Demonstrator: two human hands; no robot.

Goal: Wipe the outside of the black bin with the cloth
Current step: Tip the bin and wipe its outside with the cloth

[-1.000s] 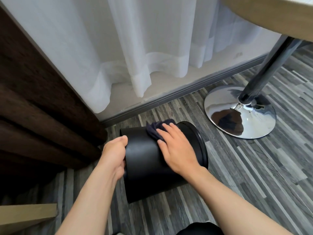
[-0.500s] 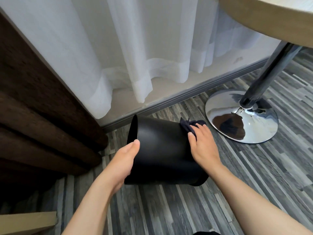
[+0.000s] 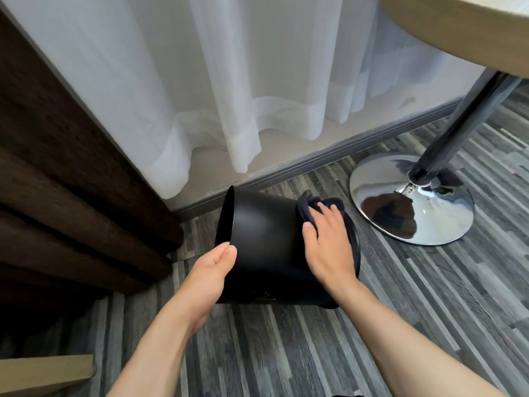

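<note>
The black bin (image 3: 266, 236) lies tipped on its side on the floor, one end toward the dark curtain, the other toward the table base. My left hand (image 3: 213, 270) grips the bin's left end at its rim. My right hand (image 3: 326, 245) presses a dark cloth (image 3: 307, 207) flat against the bin's outer wall near its right end. Most of the cloth is hidden under my fingers; a bunched part sticks out above them.
A chrome table base (image 3: 380, 202) with a dark pole (image 3: 463, 121) stands close to the right of the bin. A white sheer curtain (image 3: 257, 81) and grey skirting run behind. A dark brown curtain (image 3: 71, 167) hangs at left. A wooden edge (image 3: 43, 371) is at bottom left.
The bin has turned and shifted up and right. My right hand with the cloth slid along the wall toward the bin's right end. My left hand moved to the rim of the left end.
</note>
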